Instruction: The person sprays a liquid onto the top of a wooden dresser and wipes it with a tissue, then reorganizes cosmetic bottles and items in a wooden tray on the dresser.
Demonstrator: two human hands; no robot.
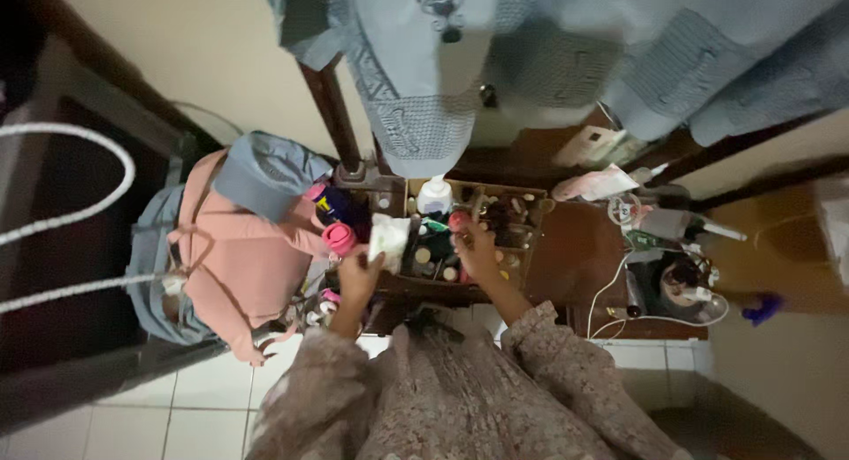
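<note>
My left hand (358,279) holds a crumpled white cloth or tissue (387,239) at the left edge of a wooden box (522,256) packed with small bottles and jars. My right hand (476,248) is inside the box, its fingers closed on a small item among the bottles; which item I cannot tell. A white pump bottle (434,195) stands at the back of the box. A pink-capped bottle (339,237) stands just left of my left hand. My patterned sleeves (548,354) fill the lower frame.
A pile of pink and blue clothes (234,248) lies at the left. Grey-blue garments (531,44) hang overhead. The dark wooden table (575,256) holds a white cable (610,287), a bottle and clutter at the right. White floor tiles (203,389) are below. A dark post (332,106) rises behind the box.
</note>
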